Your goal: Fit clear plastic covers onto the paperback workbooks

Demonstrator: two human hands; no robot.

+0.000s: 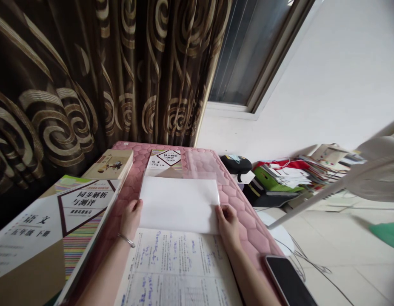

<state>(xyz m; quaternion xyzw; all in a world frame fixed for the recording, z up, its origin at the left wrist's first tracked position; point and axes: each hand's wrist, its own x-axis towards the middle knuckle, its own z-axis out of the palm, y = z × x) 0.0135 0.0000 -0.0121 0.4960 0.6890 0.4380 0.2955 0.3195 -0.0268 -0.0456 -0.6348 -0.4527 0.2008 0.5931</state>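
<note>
A blank white sheet [179,204] with a glossy right edge is held nearly level between my two hands; whether it is one sheet or a booklet's cover I cannot tell. My left hand [132,217], with a bracelet on its wrist, pinches the left edge. On the opposite edge my right hand [229,223] grips with thumb and fingers. Below it lies an open workbook page [178,267] with print and blue handwriting. Just beyond the sheet rests a workbook [165,163], partly covered, beside a clear plastic film [205,163].
At left stand a large workbook [53,229] and a thick tan book [109,165]. A phone [289,278] lies at the right edge of the pink quilted surface [248,221]. To the right are a white fan [372,170], piled papers [288,174] and floor cables [312,263].
</note>
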